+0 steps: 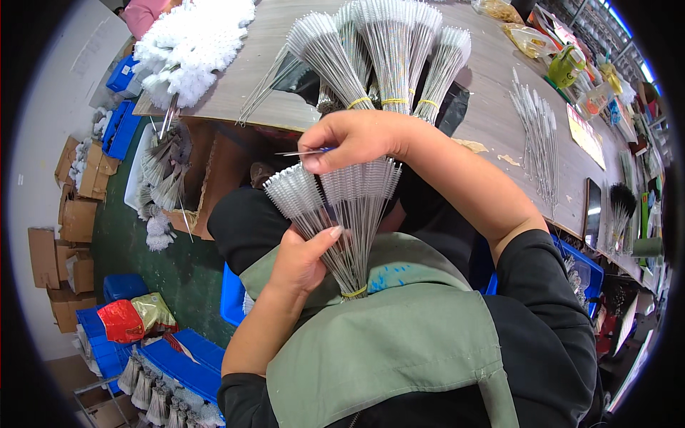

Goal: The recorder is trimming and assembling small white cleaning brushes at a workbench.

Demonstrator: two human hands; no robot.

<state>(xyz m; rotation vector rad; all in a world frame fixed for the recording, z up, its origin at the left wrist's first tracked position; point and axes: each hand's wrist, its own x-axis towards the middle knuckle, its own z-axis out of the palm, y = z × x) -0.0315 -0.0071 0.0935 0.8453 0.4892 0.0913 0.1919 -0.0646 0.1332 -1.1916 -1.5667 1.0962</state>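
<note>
A fanned bundle of thin wire brushes (pixel 362 182) with white bristle tips stands over my lap, gathered low down by a yellow band (pixel 354 292). Wrapped round the wire stems on the bundle's left side is my left hand (pixel 303 258), its thumb across them. The bristle ends are split into two clumps with a gap between. Just above these tips, my right hand (pixel 357 143) pinches a thin, pointed metal tool (pixel 298 153) that sticks out to the left. Its other end is mostly hidden by the fingers; a bit of blue shows there.
Several banded brush bundles (pixel 385 43) lie on the table ahead, on black plastic. A white fluffy pile (pixel 189 46) sits at the far left. Loose brushes (pixel 535 135), a phone (pixel 592 207) and a green bottle (pixel 567 65) are at right. Blue crates (pixel 185 367) and cardboard boxes (pixel 75 214) stand left.
</note>
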